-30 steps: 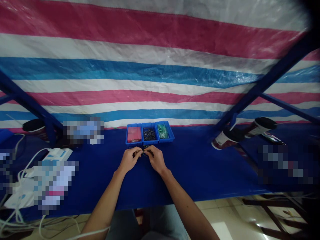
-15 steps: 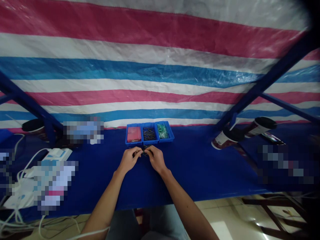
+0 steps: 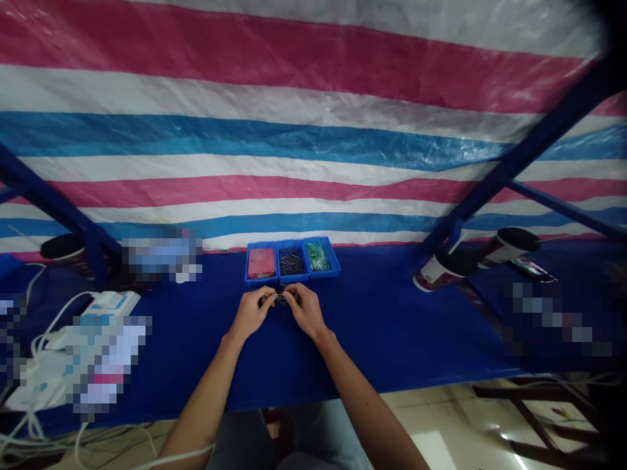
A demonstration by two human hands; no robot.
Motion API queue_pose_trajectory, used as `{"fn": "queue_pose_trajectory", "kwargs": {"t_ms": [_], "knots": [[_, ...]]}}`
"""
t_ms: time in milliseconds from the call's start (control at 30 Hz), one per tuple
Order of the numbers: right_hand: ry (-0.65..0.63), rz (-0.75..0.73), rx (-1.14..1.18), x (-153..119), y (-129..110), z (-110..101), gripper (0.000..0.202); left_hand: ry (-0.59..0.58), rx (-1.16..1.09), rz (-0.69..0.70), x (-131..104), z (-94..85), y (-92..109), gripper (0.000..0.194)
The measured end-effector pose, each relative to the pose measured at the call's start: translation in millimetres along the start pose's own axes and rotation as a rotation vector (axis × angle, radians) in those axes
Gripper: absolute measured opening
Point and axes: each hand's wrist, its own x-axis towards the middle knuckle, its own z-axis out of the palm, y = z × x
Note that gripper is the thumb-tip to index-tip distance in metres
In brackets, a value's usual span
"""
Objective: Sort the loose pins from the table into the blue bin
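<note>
My left hand [image 3: 255, 310] and my right hand [image 3: 304, 309] meet close together over the blue table, just in front of three small blue bins. The fingers of each are pinched, and what lies between the tips is too small to name. Several thin dark screw-like pieces [image 3: 283, 298] show between and behind the fingertips. Flat pink packets [image 3: 261, 262] fill the left bin. More dark screw-like pieces [image 3: 292, 262] lie in the middle bin [image 3: 281, 278]. In the right bin [image 3: 336, 266] is a heap of green-tinted clear plastic [image 3: 318, 256].
A white power strip [image 3: 115, 302] with cables lies at the left. Two dark-lidded cups [image 3: 438, 270] and a phone [image 3: 533, 269] are at the right. Blue metal posts [image 3: 490, 186] stand before a striped plastic sheet [image 3: 313, 150]. The table's front edge [image 3: 416, 385] runs below my forearms.
My fingertips have drawn slightly apart, so more of the thin dark pieces shows between them. The bins have stayed in place; the view has shifted very slightly.
</note>
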Motion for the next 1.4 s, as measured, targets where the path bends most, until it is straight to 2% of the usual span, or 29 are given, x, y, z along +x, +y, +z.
{"fn": "queue_pose_trajectory", "kwargs": {"t_ms": [200, 633, 1100, 1267, 1400], "knots": [[-0.014, -0.068, 0.020, 0.0, -1.5, 1.4, 0.010, 0.003, 0.001, -0.001, 0.1, -0.9, 1.8, 0.026], [-0.008, -0.078, 0.004, 1.4, 0.3, 0.4, 0.015, -0.002, 0.001, -0.001, -0.2, -0.2, 1.7, 0.024], [-0.026, -0.006, -0.134, 0.6, -0.6, -0.6, 0.043, -0.001, -0.008, -0.004, 0.1, -1.6, 5.3, 0.025], [-0.029, -0.005, -0.013, -0.1, -3.7, -1.4, 0.022, 0.008, -0.007, -0.009, 0.3, -1.8, 4.8, 0.023], [-0.023, -0.021, -0.014, -0.8, -2.6, 0.0, 0.019, 0.009, -0.012, -0.005, 0.1, -1.3, 3.6, 0.025]]}}
